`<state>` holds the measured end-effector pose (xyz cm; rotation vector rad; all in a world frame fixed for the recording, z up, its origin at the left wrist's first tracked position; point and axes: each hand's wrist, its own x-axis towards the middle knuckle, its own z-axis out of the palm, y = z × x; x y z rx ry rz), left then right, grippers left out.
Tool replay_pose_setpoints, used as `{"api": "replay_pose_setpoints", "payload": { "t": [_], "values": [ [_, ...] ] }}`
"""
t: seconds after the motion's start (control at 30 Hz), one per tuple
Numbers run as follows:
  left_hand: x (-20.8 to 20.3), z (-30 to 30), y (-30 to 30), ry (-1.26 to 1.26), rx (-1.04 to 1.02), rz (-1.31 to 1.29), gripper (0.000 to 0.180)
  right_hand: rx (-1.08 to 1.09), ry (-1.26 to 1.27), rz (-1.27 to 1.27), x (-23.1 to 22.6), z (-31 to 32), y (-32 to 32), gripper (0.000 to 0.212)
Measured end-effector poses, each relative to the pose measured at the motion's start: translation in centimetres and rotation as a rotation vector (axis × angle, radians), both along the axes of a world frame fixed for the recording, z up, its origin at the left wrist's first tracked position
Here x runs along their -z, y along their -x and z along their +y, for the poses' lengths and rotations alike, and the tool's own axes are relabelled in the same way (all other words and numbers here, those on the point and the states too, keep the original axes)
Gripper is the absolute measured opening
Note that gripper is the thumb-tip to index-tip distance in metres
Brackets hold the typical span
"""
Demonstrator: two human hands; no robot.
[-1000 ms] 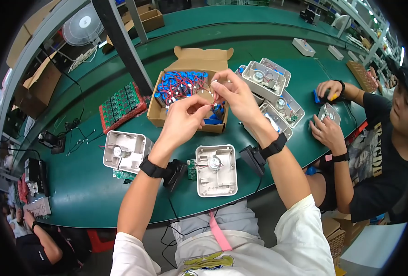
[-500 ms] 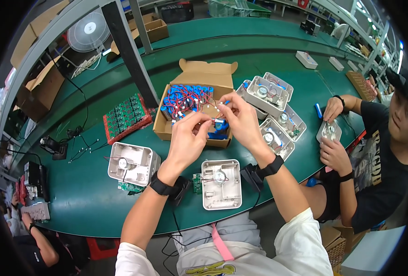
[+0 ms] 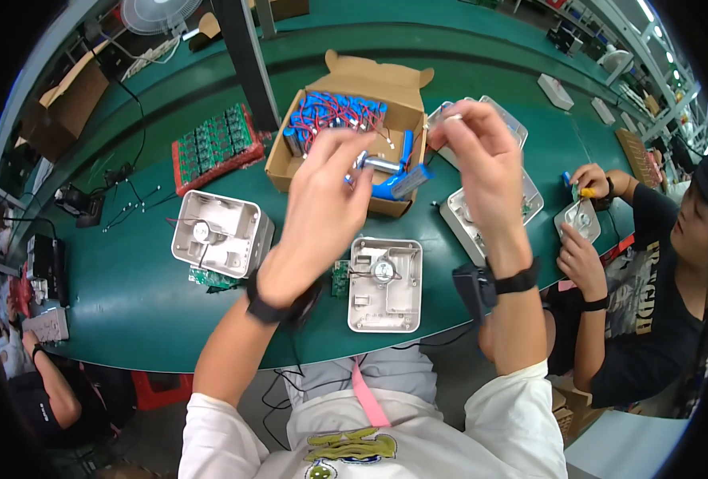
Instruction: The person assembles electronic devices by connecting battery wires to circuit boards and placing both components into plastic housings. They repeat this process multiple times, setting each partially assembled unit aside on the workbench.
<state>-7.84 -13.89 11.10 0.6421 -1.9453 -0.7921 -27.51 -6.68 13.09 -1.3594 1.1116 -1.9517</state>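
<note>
My left hand [image 3: 322, 188], slightly blurred, is over the near side of an open cardboard box [image 3: 290, 175] with its fingers curled. A blue battery [image 3: 406, 183] sticks out to the right from under those fingers, apparently in their grip. Alongside it shows a silver-ended cylinder [image 3: 382, 164]. My right hand [image 3: 486, 148] is raised to the right of the box, thumb and fingertips pinched on a small white plug [image 3: 452, 119], with a blur of reddish wire below it. More blue batteries with red and black leads [image 3: 338, 110] fill the box's far left.
In front of me lies an open pale housing [image 3: 384, 299] with a speaker, a green circuit board [image 3: 340, 278] beside it. Stacked housings [image 3: 222, 233] stand left, others [image 3: 466, 211] right. Circuit boards sit on red wrap [image 3: 218, 148]. A co-worker [image 3: 649, 271] handles a housing at right.
My right hand has drawn up and right, away from the left hand, with the plug. My left hand stays by the box as the battery swings outward. The whole view has shifted.
</note>
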Motion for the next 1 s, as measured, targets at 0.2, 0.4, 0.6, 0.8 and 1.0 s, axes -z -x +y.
{"api": "replay_pose_setpoints", "payload": {
  "t": [0.2,0.4,0.6,0.8,1.0],
  "values": [
    [3.4,5.7,-8.4,-0.061,0.012,-0.214,0.032,-0.241,-0.056,-0.075,-2.8,4.0,-0.6,0.016],
    [5.6,4.4,-8.6,-0.582,0.231,-0.375,0.026,-0.312,-0.221,-0.022,0.5,7.3,-2.8,0.014],
    [6.3,3.2,-8.5,-0.727,0.269,-0.341,0.024,-0.276,-0.38,-0.108,2.0,7.6,-3.8,0.015],
    [7.5,3.4,-8.3,-0.667,0.28,-0.203,0.022,-0.231,-0.491,-0.039,1.0,7.3,-4.4,0.018],
    [7.5,3.8,-8.1,-0.738,0.278,-0.122,0.02,-0.194,-0.657,0.381,1.1,7.7,-6.8,0.02]
  ]
}}
